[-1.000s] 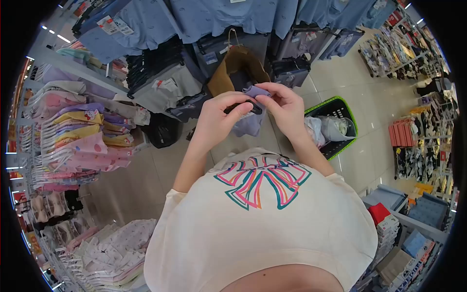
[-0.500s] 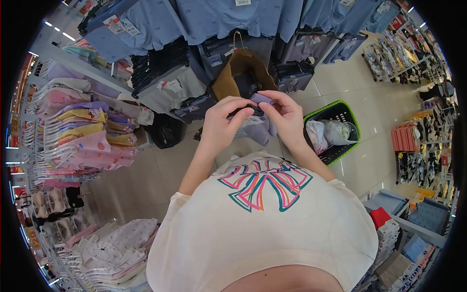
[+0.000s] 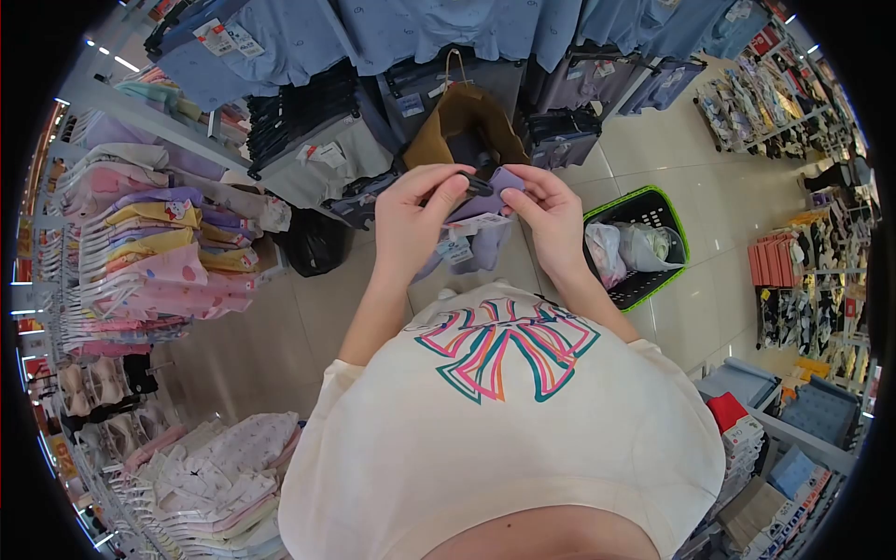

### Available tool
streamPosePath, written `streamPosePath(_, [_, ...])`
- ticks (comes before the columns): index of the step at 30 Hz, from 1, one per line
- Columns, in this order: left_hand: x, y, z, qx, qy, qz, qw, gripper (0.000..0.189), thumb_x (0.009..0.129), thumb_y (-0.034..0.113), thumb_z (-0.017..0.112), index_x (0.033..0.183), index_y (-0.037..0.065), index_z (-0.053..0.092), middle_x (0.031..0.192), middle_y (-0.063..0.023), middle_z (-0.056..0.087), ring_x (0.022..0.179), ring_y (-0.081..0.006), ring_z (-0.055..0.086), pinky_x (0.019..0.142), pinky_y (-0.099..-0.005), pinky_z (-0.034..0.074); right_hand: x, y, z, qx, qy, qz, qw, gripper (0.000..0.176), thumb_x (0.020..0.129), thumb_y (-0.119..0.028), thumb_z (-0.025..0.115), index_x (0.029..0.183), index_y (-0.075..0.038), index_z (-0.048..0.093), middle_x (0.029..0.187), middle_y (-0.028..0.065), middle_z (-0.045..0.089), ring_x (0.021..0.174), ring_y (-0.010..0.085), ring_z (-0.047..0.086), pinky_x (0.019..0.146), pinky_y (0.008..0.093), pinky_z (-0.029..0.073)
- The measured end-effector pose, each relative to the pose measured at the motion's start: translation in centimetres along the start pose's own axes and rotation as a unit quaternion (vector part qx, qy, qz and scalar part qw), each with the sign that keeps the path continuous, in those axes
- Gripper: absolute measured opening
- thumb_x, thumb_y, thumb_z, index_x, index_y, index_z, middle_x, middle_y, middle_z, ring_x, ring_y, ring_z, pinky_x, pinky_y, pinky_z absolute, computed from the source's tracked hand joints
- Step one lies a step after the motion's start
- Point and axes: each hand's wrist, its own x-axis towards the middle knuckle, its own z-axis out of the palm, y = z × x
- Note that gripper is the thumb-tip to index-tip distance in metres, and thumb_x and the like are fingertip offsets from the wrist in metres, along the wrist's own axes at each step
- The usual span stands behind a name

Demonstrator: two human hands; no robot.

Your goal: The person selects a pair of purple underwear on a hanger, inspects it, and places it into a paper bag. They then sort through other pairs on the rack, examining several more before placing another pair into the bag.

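Note:
My left hand [image 3: 416,217] is closed on a black clip hanger [image 3: 479,184], the thumb pressed along its near end. My right hand [image 3: 549,213] pinches the upper edge of a purple garment [image 3: 505,182] between thumb and fingers. The garment hangs below both hands, and white tags [image 3: 455,250] dangle in front of it. Part of the hanger is hidden by my left fingers. Just beyond my hands, a brown paper bag [image 3: 429,133] gapes upward with dark contents inside.
Blue shirts [image 3: 411,33] and grey trousers [image 3: 341,140] hang ahead. To the right, a black basket with a green rim [image 3: 686,245] holds bagged items. A black plastic bag [image 3: 315,245] sits on the floor at left, near a rack of children's clothes [image 3: 154,243].
My left hand has moved slightly left and turned, showing more of the black hanger. My right hand has shifted a little right, spreading the garment's top edge; the tags show more fully.

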Motion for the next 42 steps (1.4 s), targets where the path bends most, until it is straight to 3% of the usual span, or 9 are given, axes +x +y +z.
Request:
streamPosePath(7, [0.9, -0.7, 0.2, 0.021, 0.044, 0.002, 0.999, 0.013, 0.081, 0.007, 0.061, 0.091, 0.0, 0.066, 0.08, -0.0054, 0.064, 0.072, -0.0082, 0.058, 0.064, -0.0196, 0.044, -0.2, 0.2, -0.2, 0.033, 0.022, -0.005, 0.999, 0.028, 0.077, 0.003, 0.062, 0.105, 0.003, 0.057, 0.089, 0.0073, 0.063, 0.071, 0.0086, 0.057, 0.066, 0.02, 0.047])
streamPosePath(23, [2.2, -0.4, 1.1, -0.053, 0.035, -0.059, 0.996, 0.017, 0.083, 0.016, 0.063, 0.091, 0.001, 0.068, 0.073, -0.0026, 0.063, 0.064, -0.0055, 0.056, 0.057, -0.018, 0.043, 0.5, 0.4, -0.6, 0.136, 0.051, 0.019, 0.989, 0.025, 0.082, -0.001, 0.059, 0.106, 0.003, 0.056, 0.087, 0.0063, 0.062, 0.073, 0.0086, 0.057, 0.063, 0.021, 0.048])
streamPosePath(34, [2.3, -0.4, 2.3, -0.041, 0.003, -0.077, 0.996, 0.018, 0.082, 0.016, 0.063, 0.09, 0.001, 0.068, 0.073, -0.0038, 0.064, 0.066, -0.0069, 0.058, 0.059, -0.0187, 0.045, 0.4, 0.0, -0.1, 0.021, 0.088, -0.067, 0.994, 0.025, 0.079, 0.001, 0.062, 0.104, 0.003, 0.058, 0.089, 0.0068, 0.062, 0.07, 0.0066, 0.056, 0.062, 0.0186, 0.048])
streamPosePath(42, [2.4, -0.9, 3.2, -0.015, -0.013, -0.036, 0.999, 0.017, 0.083, 0.016, 0.062, 0.092, 0.002, 0.068, 0.074, -0.0012, 0.063, 0.065, -0.0047, 0.055, 0.057, -0.017, 0.043, 0.5, 0.0, -0.7, -0.012, 0.103, -0.099, 0.99, 0.024, 0.078, 0.001, 0.064, 0.101, 0.003, 0.059, 0.088, 0.0063, 0.063, 0.07, 0.0059, 0.056, 0.062, 0.0179, 0.047])
